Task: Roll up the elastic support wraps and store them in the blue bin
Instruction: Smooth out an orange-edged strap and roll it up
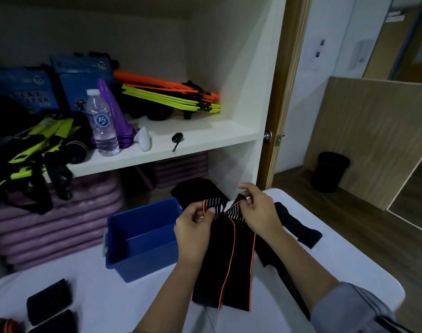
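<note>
Two black elastic wraps with orange edging hang side by side over the white table, their striped top ends held up. My left hand pinches the left striped end, my right hand pinches the right one. The blue bin stands just left of my hands and looks empty. Another black wrap lies flat on the table to the right. A further black piece lies behind the bin. Black pads sit at the table's near left.
A white shelf behind the table holds a water bottle, purple cones, orange and yellow hurdles and blue boxes. Purple mats are stacked below. A black waste bin stands on the floor at right.
</note>
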`<move>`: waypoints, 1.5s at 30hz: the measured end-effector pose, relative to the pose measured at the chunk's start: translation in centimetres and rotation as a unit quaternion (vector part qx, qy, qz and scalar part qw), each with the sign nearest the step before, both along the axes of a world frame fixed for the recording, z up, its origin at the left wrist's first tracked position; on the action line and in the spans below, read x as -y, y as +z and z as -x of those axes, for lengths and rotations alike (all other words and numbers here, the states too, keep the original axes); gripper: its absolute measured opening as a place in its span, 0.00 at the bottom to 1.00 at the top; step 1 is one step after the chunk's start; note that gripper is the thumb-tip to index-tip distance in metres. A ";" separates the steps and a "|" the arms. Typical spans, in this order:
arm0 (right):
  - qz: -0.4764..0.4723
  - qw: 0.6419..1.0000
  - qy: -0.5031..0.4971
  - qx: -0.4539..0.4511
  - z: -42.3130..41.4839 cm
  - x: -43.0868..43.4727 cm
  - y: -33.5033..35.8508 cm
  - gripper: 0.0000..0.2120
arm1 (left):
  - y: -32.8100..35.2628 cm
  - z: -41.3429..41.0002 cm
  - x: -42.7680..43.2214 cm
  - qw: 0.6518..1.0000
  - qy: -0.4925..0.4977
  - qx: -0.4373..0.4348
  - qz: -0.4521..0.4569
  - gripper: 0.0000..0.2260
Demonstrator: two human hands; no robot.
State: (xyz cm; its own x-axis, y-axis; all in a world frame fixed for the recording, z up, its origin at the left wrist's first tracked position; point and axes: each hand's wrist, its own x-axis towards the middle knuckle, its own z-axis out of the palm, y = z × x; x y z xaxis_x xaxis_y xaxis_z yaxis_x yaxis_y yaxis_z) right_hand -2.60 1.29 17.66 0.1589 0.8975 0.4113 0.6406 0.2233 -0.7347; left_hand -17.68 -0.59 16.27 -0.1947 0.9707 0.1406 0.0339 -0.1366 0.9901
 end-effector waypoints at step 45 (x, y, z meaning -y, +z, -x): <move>0.020 0.974 0.156 -0.164 2.5 0.5 2.6 0.26 | 4.4 1.9 -0.4 0.975 -0.141 -0.145 -0.090 0.16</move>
State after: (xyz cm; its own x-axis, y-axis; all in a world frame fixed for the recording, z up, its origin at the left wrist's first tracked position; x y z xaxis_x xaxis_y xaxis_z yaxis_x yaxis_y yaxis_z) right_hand -5.12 0.75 20.25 -0.0074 0.9371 0.3490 0.2759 0.3374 -0.9000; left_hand -19.61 -0.20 20.72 0.1503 0.9346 0.3223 0.2442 -0.3509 0.9040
